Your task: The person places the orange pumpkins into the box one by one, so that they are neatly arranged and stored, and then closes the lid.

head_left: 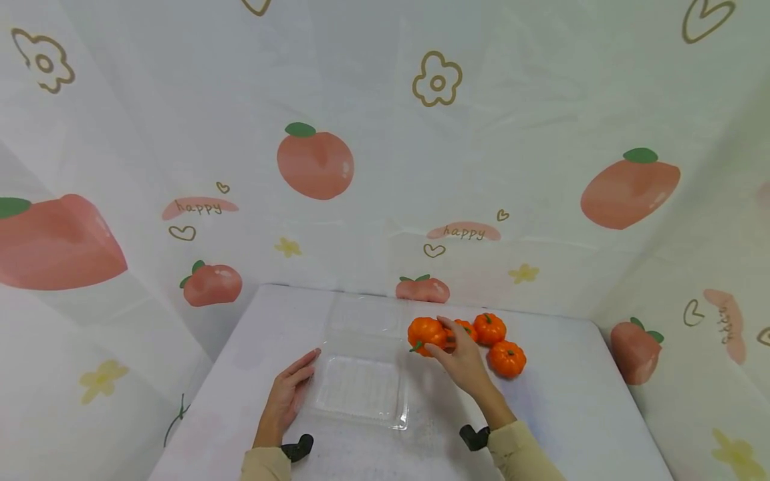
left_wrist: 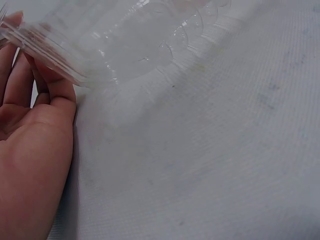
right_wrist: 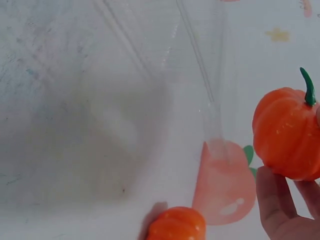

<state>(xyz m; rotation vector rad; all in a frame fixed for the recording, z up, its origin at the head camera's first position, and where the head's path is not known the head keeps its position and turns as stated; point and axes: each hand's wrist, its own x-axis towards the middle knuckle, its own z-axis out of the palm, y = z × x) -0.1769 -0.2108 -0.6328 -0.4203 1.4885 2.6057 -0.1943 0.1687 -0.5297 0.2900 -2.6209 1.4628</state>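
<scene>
On the left, a pale hanging sheet [head_left: 150, 133] wrinkles softly and bears a large printed peach [head_left: 63, 250], an outlined flower [head_left: 43, 63] and a yellow blossom [head_left: 103, 379]. Low down, a thin green string [head_left: 176, 419] shows near the edge of the tabletop [head_left: 252, 334]. That surface wears a white covering with a fine woven texture and faint bluish smudges. The left hand [head_left: 285, 394], below a beige sleeve [head_left: 267, 464] and a black wrist device [head_left: 297, 448], has its fingers pinching the near-left rim of a transparent container [head_left: 357, 387]. The container lies with its clear lid [head_left: 365, 317] folded back toward the rear wall, where the sheet shows more fruit, hearts and the word "happy". Just right of the container is an orange pumpkin [head_left: 424, 331] with a green stem, grasped between the thumb and fingers of the right hand [head_left: 464, 364]. A second pumpkin [head_left: 466, 328] is partly hidden behind that hand; two more, one at the back [head_left: 490, 329] and one nearer [head_left: 506, 359], sit close together. Farther right, the tabletop meets another patterned side of the sheet, with a slanted printed fruit [head_left: 636, 354].
</scene>
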